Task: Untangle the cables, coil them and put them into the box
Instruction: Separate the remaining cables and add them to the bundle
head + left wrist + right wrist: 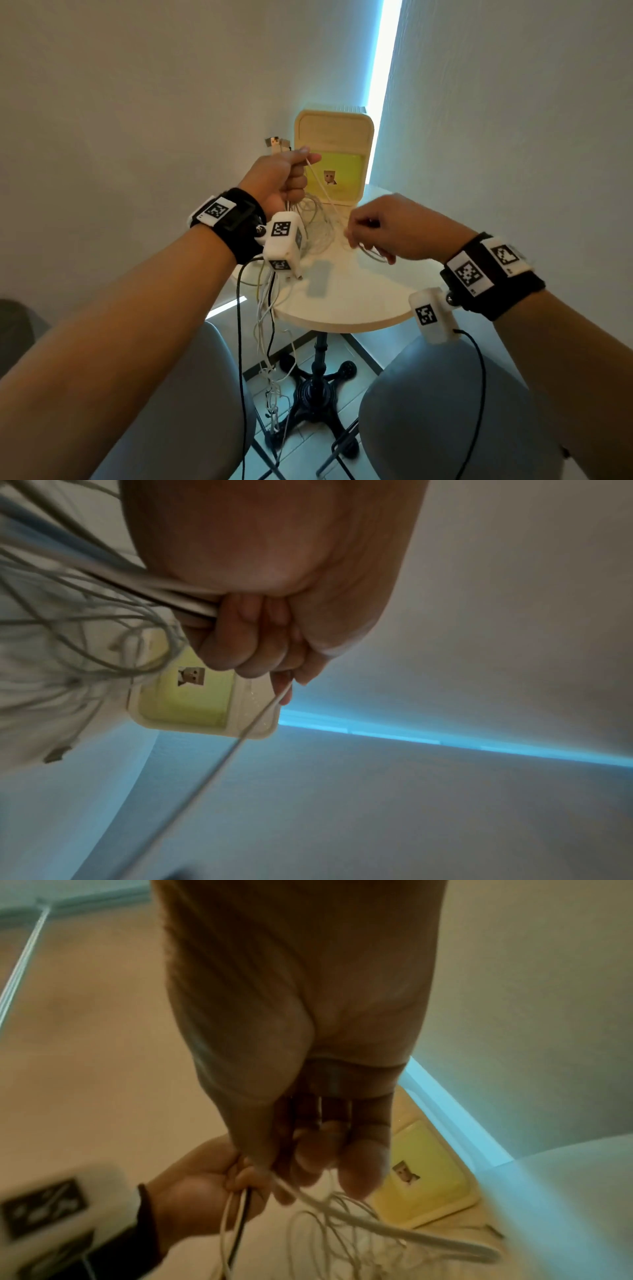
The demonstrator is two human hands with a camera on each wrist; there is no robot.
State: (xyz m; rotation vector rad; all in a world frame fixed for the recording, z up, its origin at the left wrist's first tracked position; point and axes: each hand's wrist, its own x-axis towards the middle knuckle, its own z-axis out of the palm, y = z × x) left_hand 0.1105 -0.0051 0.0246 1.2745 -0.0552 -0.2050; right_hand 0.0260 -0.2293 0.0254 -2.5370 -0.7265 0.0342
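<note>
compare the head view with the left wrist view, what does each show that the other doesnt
Only the head view shows the right hand pinching a strand over the round table, the cable ends dangling off the table edge toward the floor, both wrist cameras and the plugs poking above the left hand. Only the left wrist view shows that hand's curled fingers from below, clamping several cables in one grip. Both show the bundle of cables, the taut strand leaving the left hand, and the open box with its yellow inside.

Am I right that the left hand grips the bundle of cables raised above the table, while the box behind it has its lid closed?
Not quite: the box is open, its lid raised, as the head view shows. The left hand does grip the bundle of cables above the table.
</note>
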